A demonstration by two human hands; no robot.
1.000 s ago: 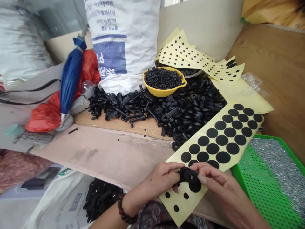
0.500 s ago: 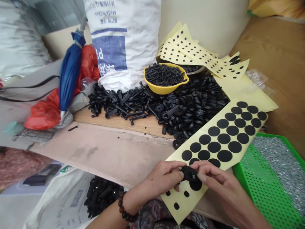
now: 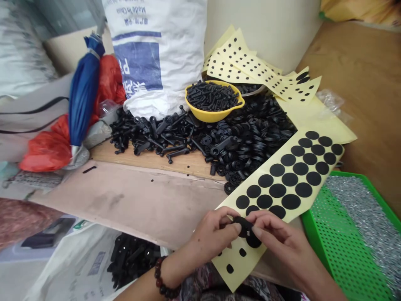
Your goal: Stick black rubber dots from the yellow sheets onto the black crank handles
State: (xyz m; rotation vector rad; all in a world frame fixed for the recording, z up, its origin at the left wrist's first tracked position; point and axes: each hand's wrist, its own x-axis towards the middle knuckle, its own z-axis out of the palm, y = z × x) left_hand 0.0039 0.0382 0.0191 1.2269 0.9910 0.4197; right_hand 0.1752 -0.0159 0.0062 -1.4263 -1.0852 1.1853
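Between my hands is a round black plastic part (image 3: 240, 225), held over a cream sheet of black round stickers (image 3: 290, 201). My left hand (image 3: 216, 229) is closed on its left side, thumb on top. My right hand (image 3: 275, 234) pinches at its right edge, fingertips against it; whether a sticker is between those fingers I cannot make out. One large black disc on the sheet shows just below the part, and small black dots lie on the sheet's near end.
A yellow bowl (image 3: 213, 113) of small black ribbed pieces stands amid piled black plastic parts (image 3: 263, 133). At right is a green basket (image 3: 341, 238) of small metal pieces. A white sack (image 3: 181, 50), a blue umbrella (image 3: 84, 88) and more sticker sheets (image 3: 250, 67) are behind.
The view has shifted slightly, so the scene sits a little further left. The round black part has tilted in my hands, and my right fingers have closed in on its edge.
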